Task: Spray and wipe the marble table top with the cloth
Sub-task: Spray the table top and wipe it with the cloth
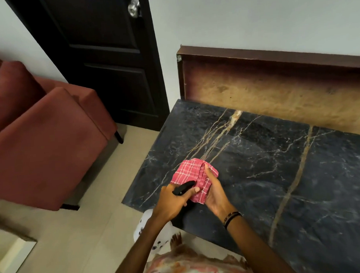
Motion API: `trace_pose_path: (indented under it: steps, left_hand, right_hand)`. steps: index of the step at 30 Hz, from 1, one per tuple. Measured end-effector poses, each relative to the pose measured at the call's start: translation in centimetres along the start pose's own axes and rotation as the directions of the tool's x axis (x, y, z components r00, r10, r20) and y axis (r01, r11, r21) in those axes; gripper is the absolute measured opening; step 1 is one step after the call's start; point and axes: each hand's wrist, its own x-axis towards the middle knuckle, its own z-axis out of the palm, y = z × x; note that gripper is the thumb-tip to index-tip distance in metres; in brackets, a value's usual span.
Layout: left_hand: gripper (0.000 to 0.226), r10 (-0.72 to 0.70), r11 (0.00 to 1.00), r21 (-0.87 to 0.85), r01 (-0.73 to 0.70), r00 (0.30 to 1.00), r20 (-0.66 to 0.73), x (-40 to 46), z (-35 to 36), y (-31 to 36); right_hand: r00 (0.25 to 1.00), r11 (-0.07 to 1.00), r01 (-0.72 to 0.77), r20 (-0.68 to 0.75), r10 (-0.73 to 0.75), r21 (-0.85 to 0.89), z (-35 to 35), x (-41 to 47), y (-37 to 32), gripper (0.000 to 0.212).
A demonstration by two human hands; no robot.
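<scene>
A folded red checked cloth is held just above the near left corner of the black marble table top. My right hand holds the cloth from underneath, thumb on top of it. My left hand grips a black spray bottle head, its nozzle lying against the cloth. The body of the bottle is hidden under my left hand.
A brown wooden backboard rises behind the table against the wall. A red sofa stands to the left across a strip of tiled floor. A dark door is behind it.
</scene>
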Motion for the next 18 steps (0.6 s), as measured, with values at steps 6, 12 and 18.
trace_pose_path:
  steps: [6,12,18]
  left_hand:
    - [0.064,-0.077,0.997,-0.003,0.077,0.997,-0.014,0.3,-4.8,-4.5]
    - [0.042,-0.138,0.974,-0.193,0.116,0.985,-0.105,-0.3,-8.1,-6.9]
    - [0.029,-0.188,0.923,-0.382,0.047,0.921,-0.341,-0.7,-11.2,-7.9]
  right_hand:
    - [0.997,0.999,-0.022,-0.072,0.024,0.033,3.5,1.6,3.5,0.044]
    - [0.978,0.936,0.011,-0.193,-0.084,-0.353,4.6,2.0,5.5,0.033]
    - [0.717,-0.182,0.409,0.438,-0.542,-0.894,5.3,3.4,8.4,0.042]
